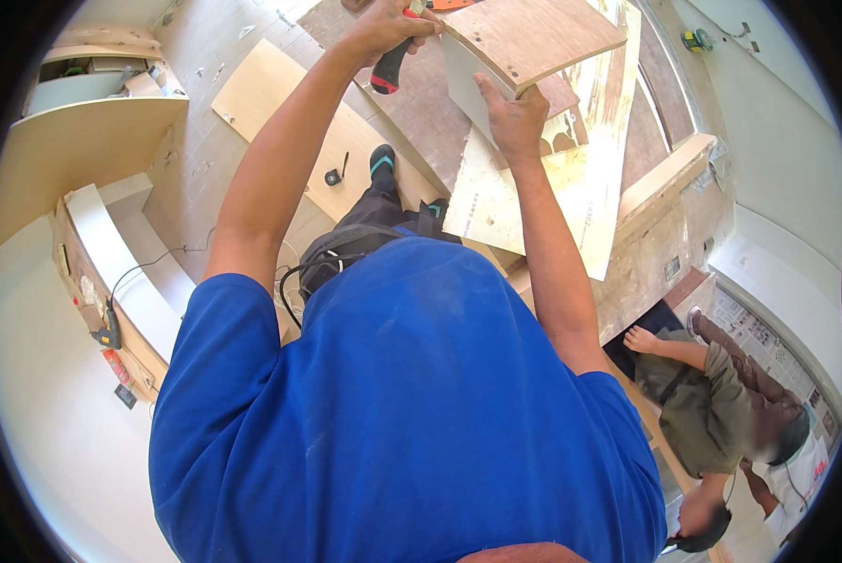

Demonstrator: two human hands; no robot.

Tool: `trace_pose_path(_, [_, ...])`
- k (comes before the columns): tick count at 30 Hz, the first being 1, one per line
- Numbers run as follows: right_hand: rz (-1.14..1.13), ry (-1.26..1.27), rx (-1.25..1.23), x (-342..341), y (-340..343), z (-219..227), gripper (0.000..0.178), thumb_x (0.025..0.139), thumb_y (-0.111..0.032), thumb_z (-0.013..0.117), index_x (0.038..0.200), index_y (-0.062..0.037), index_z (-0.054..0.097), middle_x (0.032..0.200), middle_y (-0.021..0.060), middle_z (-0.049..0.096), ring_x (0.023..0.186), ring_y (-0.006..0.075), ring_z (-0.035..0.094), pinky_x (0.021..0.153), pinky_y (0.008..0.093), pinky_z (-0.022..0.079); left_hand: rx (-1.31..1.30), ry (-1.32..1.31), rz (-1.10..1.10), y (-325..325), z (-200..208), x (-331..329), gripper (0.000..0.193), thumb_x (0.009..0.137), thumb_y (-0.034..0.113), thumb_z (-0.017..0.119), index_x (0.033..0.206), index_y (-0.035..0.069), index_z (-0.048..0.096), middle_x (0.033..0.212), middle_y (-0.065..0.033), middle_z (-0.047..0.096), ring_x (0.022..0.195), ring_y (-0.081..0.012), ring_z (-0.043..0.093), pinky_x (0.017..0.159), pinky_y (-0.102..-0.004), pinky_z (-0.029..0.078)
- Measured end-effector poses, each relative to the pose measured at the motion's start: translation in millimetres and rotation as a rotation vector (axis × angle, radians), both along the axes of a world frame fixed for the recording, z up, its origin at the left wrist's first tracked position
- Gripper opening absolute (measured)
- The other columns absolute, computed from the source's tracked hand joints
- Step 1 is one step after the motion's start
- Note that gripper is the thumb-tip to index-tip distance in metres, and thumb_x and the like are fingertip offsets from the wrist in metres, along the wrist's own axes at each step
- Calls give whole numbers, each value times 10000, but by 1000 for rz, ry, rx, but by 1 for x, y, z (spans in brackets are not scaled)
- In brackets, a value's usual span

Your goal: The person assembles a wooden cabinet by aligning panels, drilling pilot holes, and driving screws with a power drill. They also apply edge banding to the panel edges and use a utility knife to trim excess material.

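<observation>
My left hand (388, 28) is closed round a tool with a black-and-red handle (388, 71); its working end is hidden, so its kind does not show. That hand is beside the near left corner of a wood-topped, white-sided panel piece (534, 38), which looks like a small box. My right hand (517, 120) grips this piece at its near lower edge, thumb on the white face and fingers behind. Beneath it lies a pale, stained board (571, 211) on the brown work surface (426, 122).
A long light wood board (280, 108) lies left, with a tape measure (334, 176) on it. A cordless drill (109, 327) rests on the ledge at far left. Two people (707, 394) are at the lower right. A green tool (697, 40) is at upper right.
</observation>
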State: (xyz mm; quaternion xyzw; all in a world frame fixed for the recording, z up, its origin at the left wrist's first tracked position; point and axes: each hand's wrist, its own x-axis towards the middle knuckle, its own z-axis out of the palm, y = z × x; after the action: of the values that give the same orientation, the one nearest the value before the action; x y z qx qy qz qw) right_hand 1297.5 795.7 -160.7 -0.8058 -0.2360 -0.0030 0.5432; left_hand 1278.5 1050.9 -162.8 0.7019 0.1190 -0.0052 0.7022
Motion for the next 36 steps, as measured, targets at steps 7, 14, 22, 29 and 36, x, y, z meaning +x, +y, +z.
trace_pose_path(7, [31, 6, 6, 0, -3, 0, 318, 839, -240, 825, 942, 46, 730, 828, 192, 753, 735, 282, 740, 684, 360, 549, 258, 50, -100, 7, 14, 8, 161, 828, 114, 688, 686, 45, 656, 592, -28, 599, 493, -104, 558, 449, -275, 448])
trace_pose_path(14, [-1, 17, -5, 2, -4, -2, 338, 831, -255, 829, 938, 53, 736, 825, 196, 753, 727, 281, 741, 677, 359, 549, 984, -135, -71, -6, 19, 16, 178, 770, 125, 691, 647, 22, 616, 562, -89, 589, 489, -192, 559, 476, -381, 439])
trace_pose_path(22, [-17, 80, 15, -4, -5, 6, 300, 850, -207, 822, 971, 56, 743, 894, 138, 772, 784, 180, 719, 744, 330, 548, 139, 220, 315, 35, -40, 3, 127, 821, 69, 695, 848, -37, 631, 690, -108, 607, 553, -180, 578, 521, -318, 492])
trace_pose_path(29, [-15, 77, -31, -2, -6, 7, 301, 851, -211, 821, 958, 58, 737, 875, 149, 765, 770, 190, 720, 725, 332, 544, -474, 94, 243, -19, -26, -22, 203, 857, 88, 746, 1007, -44, 706, 724, -37, 617, 585, -115, 582, 535, -262, 485])
trace_pose_path(36, [-8, 44, 24, -1, -3, 2, 320, 843, -239, 828, 893, 59, 724, 785, 164, 749, 692, 204, 713, 657, 341, 540, -136, -77, 206, -28, -15, -18, 187, 863, 141, 746, 984, -2, 738, 798, -53, 694, 598, -108, 598, 561, -262, 489])
